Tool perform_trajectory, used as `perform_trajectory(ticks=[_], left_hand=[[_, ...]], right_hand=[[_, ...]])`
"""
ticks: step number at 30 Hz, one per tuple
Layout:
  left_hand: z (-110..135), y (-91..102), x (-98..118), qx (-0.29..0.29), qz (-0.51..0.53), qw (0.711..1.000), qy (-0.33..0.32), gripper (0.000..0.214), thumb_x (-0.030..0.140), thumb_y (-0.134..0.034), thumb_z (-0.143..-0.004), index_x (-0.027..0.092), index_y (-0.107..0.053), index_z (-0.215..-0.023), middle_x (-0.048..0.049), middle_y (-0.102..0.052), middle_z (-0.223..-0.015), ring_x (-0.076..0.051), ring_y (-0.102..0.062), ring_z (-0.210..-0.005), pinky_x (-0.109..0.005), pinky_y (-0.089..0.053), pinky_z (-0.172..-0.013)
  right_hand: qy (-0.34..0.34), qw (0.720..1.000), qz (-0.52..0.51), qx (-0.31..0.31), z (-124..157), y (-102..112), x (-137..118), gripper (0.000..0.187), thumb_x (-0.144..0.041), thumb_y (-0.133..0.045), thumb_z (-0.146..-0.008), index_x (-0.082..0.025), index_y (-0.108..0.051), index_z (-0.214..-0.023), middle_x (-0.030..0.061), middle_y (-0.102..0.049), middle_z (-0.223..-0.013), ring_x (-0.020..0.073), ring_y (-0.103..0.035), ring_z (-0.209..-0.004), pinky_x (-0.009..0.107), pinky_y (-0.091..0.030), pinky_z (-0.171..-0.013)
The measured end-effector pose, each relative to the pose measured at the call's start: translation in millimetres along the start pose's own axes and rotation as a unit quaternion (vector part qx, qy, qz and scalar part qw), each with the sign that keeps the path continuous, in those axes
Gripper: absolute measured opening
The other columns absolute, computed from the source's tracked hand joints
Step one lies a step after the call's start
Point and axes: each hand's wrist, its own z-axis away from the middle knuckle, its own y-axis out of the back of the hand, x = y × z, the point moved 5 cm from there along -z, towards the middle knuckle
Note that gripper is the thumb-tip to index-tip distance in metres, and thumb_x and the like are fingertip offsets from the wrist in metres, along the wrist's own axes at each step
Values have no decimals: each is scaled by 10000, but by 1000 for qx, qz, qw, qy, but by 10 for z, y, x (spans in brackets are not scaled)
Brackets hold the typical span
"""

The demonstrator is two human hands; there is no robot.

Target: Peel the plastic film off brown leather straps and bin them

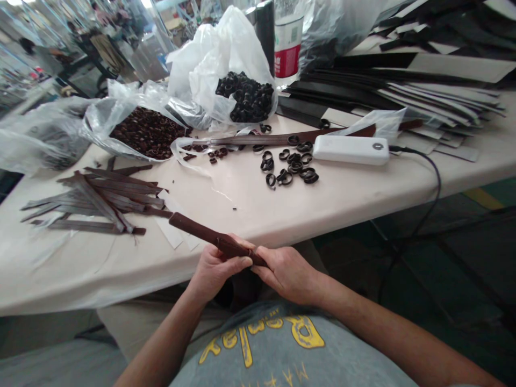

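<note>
- 1 left hand (pixel 212 271), 1 right hand (pixel 288 271)
- 1 brown strap (pixel 197 228) in both hands
- brown strap pile (pixel 99 202): roughly a dozen, overlapping, no exact count
- loose black loops (pixel 284 177): about 15, some overlap
- loose brown loops (pixel 221 152): a handful, blurry
- bagged black loops (pixel 248 99), bagged brown loops (pixel 145 131): too many to count
- plastic bags (pixel 226 48): at least 4
- black strips (pixel 342 88): stacked, uncountable
- 1 white power bank (pixel 350 150), 1 black cable (pixel 437 183)
- 1 red-labelled bottle (pixel 287 56)

Brn strap (pixel 196 229) looks leathery, semi-matt, I'd say; blk loops (pixel 309 176) on right, glossy; far bag (pixel 237 43), thin crinkly plastic; pwr bank (pixel 350 149), smooth wht plastic; near shirt (pixel 278 346), matt cloth.
</note>
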Motion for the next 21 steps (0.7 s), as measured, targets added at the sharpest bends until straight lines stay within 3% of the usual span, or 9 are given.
perform_trajectory(ticks=[5, 8, 13, 21], left_hand=[[-29, -68, -19, 3, -7, 1000, -14, 218, 291, -856, -641, 181, -796, -820, -63, -711, -843, -193, -666, -789, -270, -569, -715], [-52, -61, -35, -4, 2, 1000, -10, 203, 288, -840, -670, 177, -792, -833, -67, -715, -838, -204, -670, -804, -292, -573, -741], [-32, 16, -22, -16, 14, 999, -27, 161, 240, -804, -729, 194, -775, -881, -49, -707, -875, -187, -661, -832, -276, -549, -770], [21, 253, -79, 59, 26, 998, -14, 274, 317, -823, -713, 175, -776, -942, -76, -729, -916, -195, -656, -816, -264, -534, -718]], right_hand=[[11, 999, -39, 30, -38, -20, -11, 217, -286, -503, -983, -136, -604, -1104, 117, -738, -998, 250, -698, -876, 291, -446, -704], [13, 997, -56, 41, -42, 48, 10, 213, -324, -525, -977, -147, -607, -1063, 113, -728, -1006, 241, -681, -860, 292, -439, -704], [23, 991, -135, 0, 22, 160, 70, 246, -399, -530, -963, -162, -591, -946, 31, -652, -810, 168, -578, -685, 258, -394, -620], [20, 970, -241, 0, 118, 105, 204, 276, -417, -509, -962, -172, -560, -848, -26, -537, -699, 118, -476, -614, 223, -358, -556]])
